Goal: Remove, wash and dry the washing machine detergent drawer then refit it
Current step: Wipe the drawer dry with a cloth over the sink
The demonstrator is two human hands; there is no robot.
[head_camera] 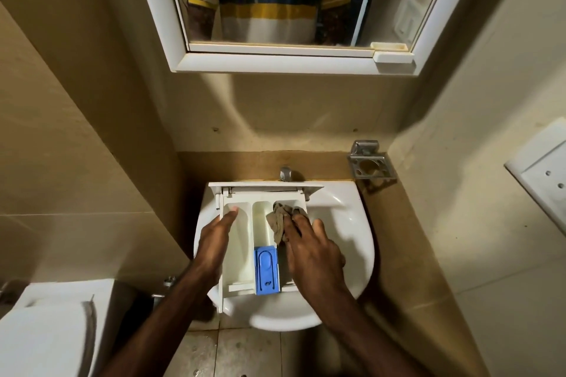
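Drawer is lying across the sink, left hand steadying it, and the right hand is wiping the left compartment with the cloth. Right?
Not quite. In the head view the right hand presses the cloth into the right compartment of the drawer. The left hand steadies it across the sink.

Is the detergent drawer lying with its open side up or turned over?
Open side up: the detergent drawer lies across the sink, its compartments and blue insert visible.
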